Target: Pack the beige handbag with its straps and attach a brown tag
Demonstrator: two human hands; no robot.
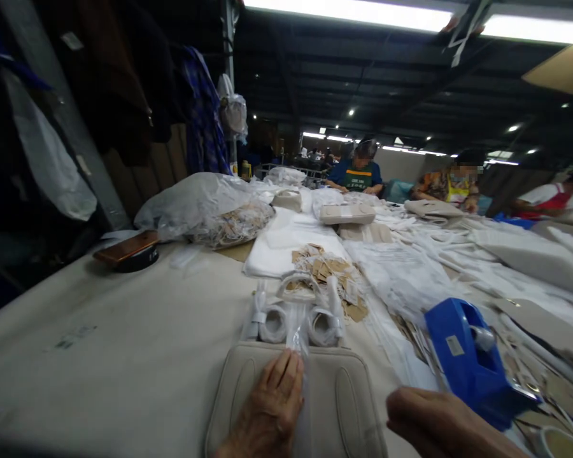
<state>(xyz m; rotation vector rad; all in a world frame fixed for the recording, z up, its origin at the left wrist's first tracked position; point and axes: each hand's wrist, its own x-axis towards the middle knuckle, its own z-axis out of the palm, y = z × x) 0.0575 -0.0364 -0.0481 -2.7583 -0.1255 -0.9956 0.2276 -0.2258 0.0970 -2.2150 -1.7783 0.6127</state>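
A beige handbag lies flat on the table in front of me. My left hand rests on its middle, fingers stretched out flat over a clear plastic strip that runs down the bag. At the bag's far edge stands a handle wrapped in white, with two plastic-covered strap rolls beside it. To the right of the bag, my right hand is raised and touches nothing that I can see. Motion blurs it, and its fingers are mostly hidden.
A blue tape dispenser stands at right. Loose brown tags lie beyond the bag, near white sheets. At left are a phone-like brown object and a big plastic bag. Co-workers sit across the table.
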